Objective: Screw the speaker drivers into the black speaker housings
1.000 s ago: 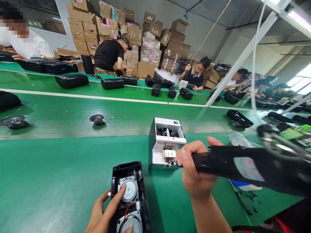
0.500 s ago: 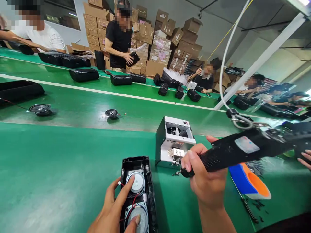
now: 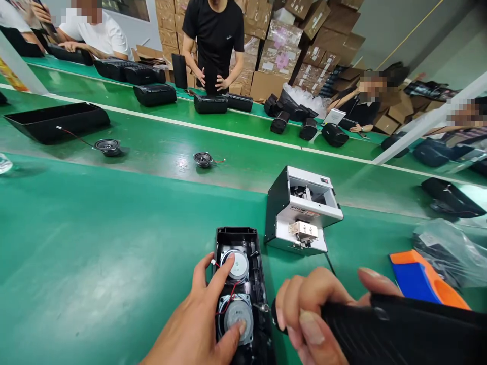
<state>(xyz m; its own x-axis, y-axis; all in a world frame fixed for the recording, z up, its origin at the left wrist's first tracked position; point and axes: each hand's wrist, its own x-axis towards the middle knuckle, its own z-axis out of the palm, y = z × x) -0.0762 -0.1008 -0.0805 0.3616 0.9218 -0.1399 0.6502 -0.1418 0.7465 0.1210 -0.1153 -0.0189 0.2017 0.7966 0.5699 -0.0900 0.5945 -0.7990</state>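
Observation:
A black open speaker housing point(image 3: 240, 238) lies on the green bench in front of me, with two round silver drivers and red wires inside. My left hand point(image 3: 201, 314) rests on it, fingers spread, index finger by the upper driver and thumb on the lower one. My right hand point(image 3: 308, 309) is wrapped round a black electric screwdriver point(image 3: 399, 329), whose tip sits at the housing's right edge beside the lower driver. Just behind stands a white and black screw feeder point(image 3: 300, 210).
A blue and orange object point(image 3: 418, 276) and a plastic bag point(image 3: 445, 246) lie at the right. Loose small speakers point(image 3: 203, 159) and a long black housing point(image 3: 57, 121) ride the conveyor belt. Other people work at the far side, before stacked cardboard boxes point(image 3: 281, 45).
My right hand has brought the screwdriver from the screw feeder down to the housing's right edge. The view has tilted down and left. My left hand stays on the drivers.

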